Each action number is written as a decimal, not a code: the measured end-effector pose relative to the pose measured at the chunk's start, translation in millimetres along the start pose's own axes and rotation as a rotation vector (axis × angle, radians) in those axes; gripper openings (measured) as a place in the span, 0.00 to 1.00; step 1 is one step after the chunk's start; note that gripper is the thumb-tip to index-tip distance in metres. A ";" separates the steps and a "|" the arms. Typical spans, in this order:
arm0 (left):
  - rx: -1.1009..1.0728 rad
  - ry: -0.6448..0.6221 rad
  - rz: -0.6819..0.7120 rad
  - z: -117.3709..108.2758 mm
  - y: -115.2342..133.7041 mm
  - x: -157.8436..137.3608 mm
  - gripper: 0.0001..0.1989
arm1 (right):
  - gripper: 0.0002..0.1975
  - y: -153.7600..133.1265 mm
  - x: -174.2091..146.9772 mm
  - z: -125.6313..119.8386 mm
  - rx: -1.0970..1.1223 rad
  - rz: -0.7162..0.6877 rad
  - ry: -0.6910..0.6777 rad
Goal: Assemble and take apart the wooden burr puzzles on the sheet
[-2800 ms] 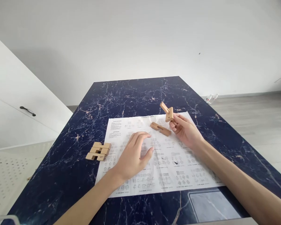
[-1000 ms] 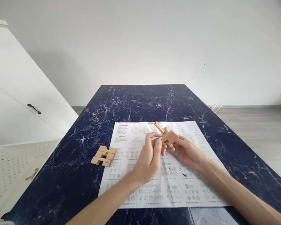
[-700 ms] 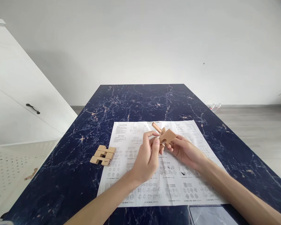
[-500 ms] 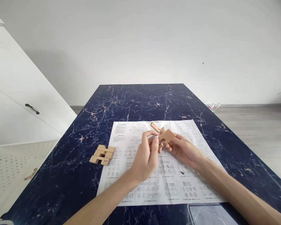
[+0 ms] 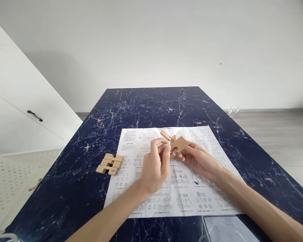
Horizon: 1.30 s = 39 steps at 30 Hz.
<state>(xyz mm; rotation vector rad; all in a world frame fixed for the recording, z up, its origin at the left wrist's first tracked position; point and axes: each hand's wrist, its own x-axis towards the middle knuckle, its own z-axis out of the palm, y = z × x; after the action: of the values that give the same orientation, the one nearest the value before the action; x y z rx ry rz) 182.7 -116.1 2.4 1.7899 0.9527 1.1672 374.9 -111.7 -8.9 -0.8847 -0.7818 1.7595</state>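
Over a printed instruction sheet (image 5: 141, 205), both hands are on a partly joined cluster of notched wooden puzzle pieces (image 5: 181, 144). My left hand (image 5: 155, 164) pinches the cluster's left side between thumb and fingers. From the right, my right hand (image 5: 199, 159) grips the lower right of the same cluster. One piece sticks out at an angle toward the upper left. Fingers hide part of how the pieces fit together. Several more notched wooden blocks (image 5: 110, 164) lie side by side at the sheet's left edge, one marked with a 3.
The sheet lies on a dark blue marbled table (image 5: 151, 107). A white perforated basket (image 5: 12, 181) with a wooden piece in it stands at the left, below a white cabinet (image 5: 20, 90). A flat glossy panel (image 5: 229, 229) sits at the near edge.
The left hand has shifted slightly left and down against the cluster, its fingers still pinched. The right hand keeps its grip. The whole view has tilted a little.
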 end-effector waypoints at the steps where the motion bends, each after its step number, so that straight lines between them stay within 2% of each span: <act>1: 0.004 0.007 0.006 -0.1 0.8 0.2 0.09 | 0.12 0.2 -0.1 -0.6 -0.008 0.004 -0.002; 10: 0.075 0.057 0.083 0.1 -0.2 -0.1 0.05 | 0.11 4.1 -1.3 0.8 0.014 0.019 -0.034; 16: 0.087 0.058 0.063 -0.6 1.1 0.2 0.05 | 0.10 6.1 -2.0 4.5 0.113 0.046 -0.039; 23: 0.082 0.039 0.044 -0.5 -2.0 -1.1 0.07 | 0.10 5.8 -3.6 8.5 0.125 0.072 -0.117; 26: 0.015 0.023 0.009 0.2 -1.6 -0.9 0.09 | 0.09 6.3 -3.6 9.6 0.147 0.067 -0.122; 32: -0.311 -0.065 -0.090 1.2 5.8 0.2 0.11 | 0.10 5.7 -2.9 9.3 0.254 0.052 -0.148; 35: -0.314 -0.067 -0.123 1.4 6.2 -0.9 0.11 | 0.10 4.8 -2.5 8.3 0.276 0.038 -0.150; 39: -0.316 -0.076 -0.097 2.3 4.1 -1.5 0.09 | 0.12 4.0 -3.7 7.9 0.256 0.063 -0.139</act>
<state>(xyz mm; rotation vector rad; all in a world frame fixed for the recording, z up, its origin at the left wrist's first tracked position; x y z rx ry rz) 185.1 -119.6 4.9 1.5078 0.7550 1.1126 367.3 -117.3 -7.3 -0.6276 -0.6043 1.9418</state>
